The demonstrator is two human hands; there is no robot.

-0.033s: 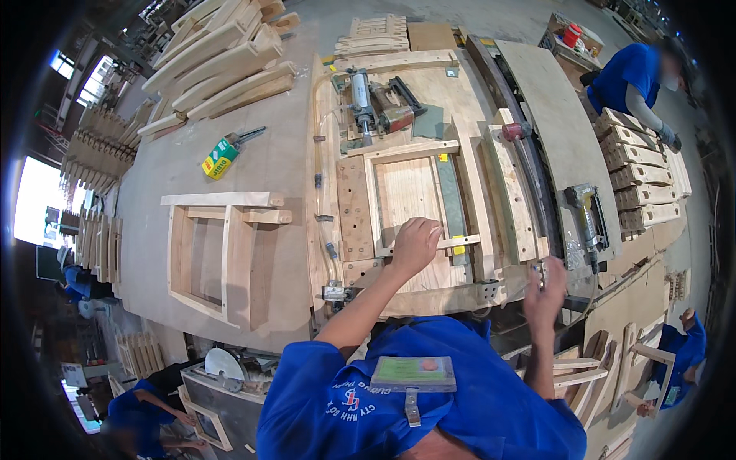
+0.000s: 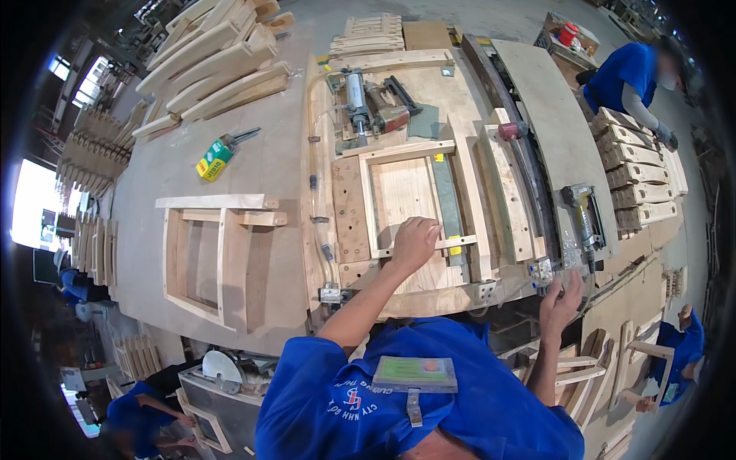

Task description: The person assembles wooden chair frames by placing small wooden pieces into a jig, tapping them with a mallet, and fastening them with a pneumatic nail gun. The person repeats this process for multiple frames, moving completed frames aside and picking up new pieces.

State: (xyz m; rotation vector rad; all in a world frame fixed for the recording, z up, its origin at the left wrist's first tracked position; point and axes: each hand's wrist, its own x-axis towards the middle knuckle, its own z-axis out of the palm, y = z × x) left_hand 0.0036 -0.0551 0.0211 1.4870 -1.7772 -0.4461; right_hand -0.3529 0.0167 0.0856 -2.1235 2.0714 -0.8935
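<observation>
A light wooden frame (image 2: pixel 369 207) lies in the jig on the bench. My left hand (image 2: pixel 415 247) is closed over its near rail, with the fingertips curled down around the wood. To the right, my right hand (image 2: pixel 561 305) is raised with its fingers apart and holds nothing. Just beyond its fingertips sits a small metal valve block (image 2: pixel 540 272) at the jig's near right corner; hand and block appear apart. A second fitting, the pneumatic valve (image 2: pixel 331 294), is on the jig's near left corner.
Left on the bench are an assembled wooden frame (image 2: pixel 222 264) and a green-yellow box (image 2: pixel 214 159). Beyond the jig's frame lie a pneumatic cylinder (image 2: pixel 356 100) and a nail gun (image 2: pixel 389 115). Another nail gun (image 2: pixel 586 218) lies at right. A co-worker (image 2: pixel 625 77) stands at far right.
My right hand has moved right and slightly nearer, away from the valve block, and its fingers have spread. My left hand stays on the frame's near rail.
</observation>
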